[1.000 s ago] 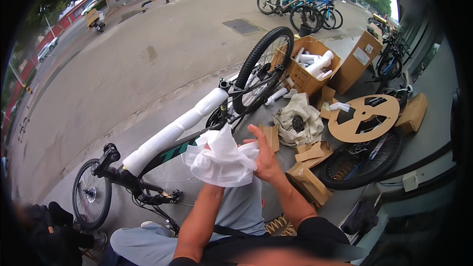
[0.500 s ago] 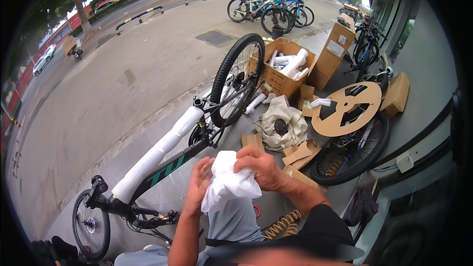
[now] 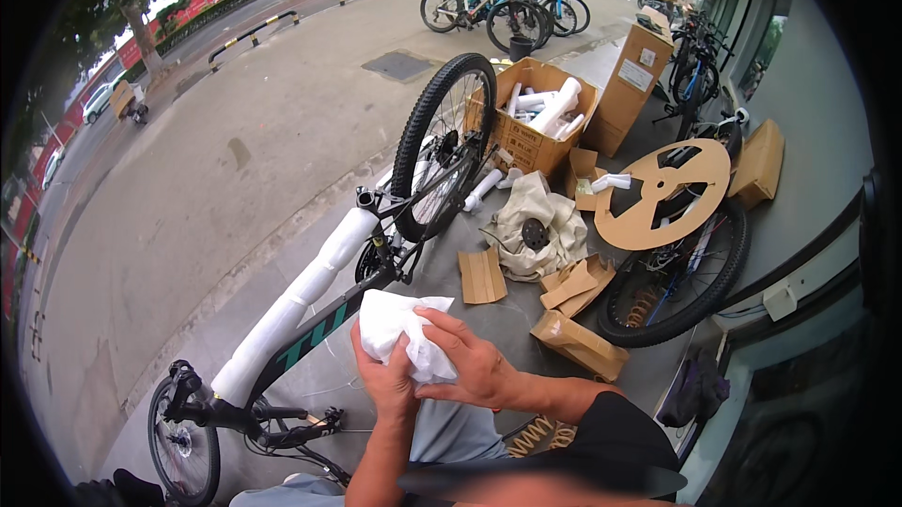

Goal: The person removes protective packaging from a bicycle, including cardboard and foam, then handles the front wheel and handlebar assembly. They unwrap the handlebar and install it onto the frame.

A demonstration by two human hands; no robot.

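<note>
Both of my hands are wrapped round a crumpled white bundle, which looks like soft sheet wrapping; whatever is inside it is hidden. My left hand cups its left side and underside, thumb on the front. On the right side, my right hand presses its fingers onto the wrapping. Just beyond the hands stands a dark bicycle frame with a long white foam sleeve on one tube. The bicycle's big knobby wheel rises at the far end, and another wheel is at the lower left.
An open carton of white foam pieces stands beyond the wheel, beside a tall carton. Cream cloth, torn cardboard, a small box and a loose wheel under a cardboard disc lie to the right.
The bundle has moved slightly left and is bunched more compactly. My left hand has closed from loosely spread fingers round it, and my right hand has shifted lower on its side.
</note>
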